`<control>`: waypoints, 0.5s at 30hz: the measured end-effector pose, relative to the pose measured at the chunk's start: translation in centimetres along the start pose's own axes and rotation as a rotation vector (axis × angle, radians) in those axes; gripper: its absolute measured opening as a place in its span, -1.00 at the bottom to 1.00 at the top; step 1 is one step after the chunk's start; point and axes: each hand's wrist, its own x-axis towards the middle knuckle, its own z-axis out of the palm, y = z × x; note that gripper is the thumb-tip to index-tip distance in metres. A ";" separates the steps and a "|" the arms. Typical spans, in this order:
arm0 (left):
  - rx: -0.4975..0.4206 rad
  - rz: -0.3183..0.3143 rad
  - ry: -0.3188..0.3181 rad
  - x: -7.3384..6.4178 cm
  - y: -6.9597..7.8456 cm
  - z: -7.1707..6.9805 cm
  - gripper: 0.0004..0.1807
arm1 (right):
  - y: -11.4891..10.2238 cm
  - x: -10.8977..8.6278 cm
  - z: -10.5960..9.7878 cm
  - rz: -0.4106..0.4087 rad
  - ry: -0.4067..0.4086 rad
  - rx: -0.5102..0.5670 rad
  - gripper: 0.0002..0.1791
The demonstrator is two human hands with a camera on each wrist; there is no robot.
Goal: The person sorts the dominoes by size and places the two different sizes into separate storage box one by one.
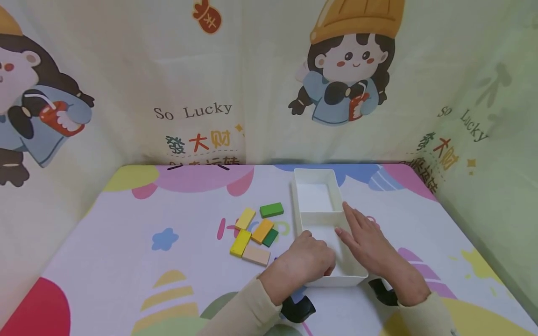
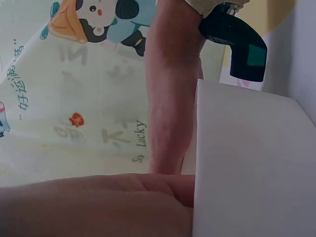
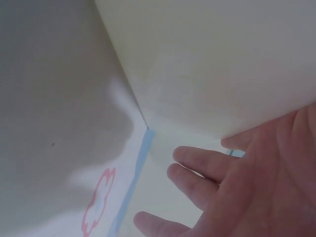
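Observation:
A white two-compartment box stands lengthwise on the table. My left hand reaches over its left wall into the near compartment, fingers bent downward; the fingertips and anything between them are hidden. In the left wrist view, the white box wall covers the fingers of that hand. Against the box's right side, my right hand lies with fingers extended. The right wrist view shows this hand with spread fingers beside the box's outer wall, nothing in its palm.
Left of the box lie several blocks: green, pale yellow, orange, dark green, bright yellow and beige. A patterned cloth covers the table. Printed curtains enclose the back and sides.

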 end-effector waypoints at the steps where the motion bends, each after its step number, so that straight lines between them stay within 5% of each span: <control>1: 0.000 0.004 0.012 0.0 0.0 0.1 -0.82 | 0.0 0.0 0.0 0.000 -0.001 0.000 -0.18; 10: 0.040 0.026 0.104 -0.4 -0.3 0.3 -0.91 | 0.1 0.0 0.2 -0.007 0.004 -0.001 -0.19; 15: -0.002 0.041 0.089 -0.7 -0.5 -0.1 -0.82 | 0.1 0.0 0.2 0.006 -0.004 -0.003 -0.18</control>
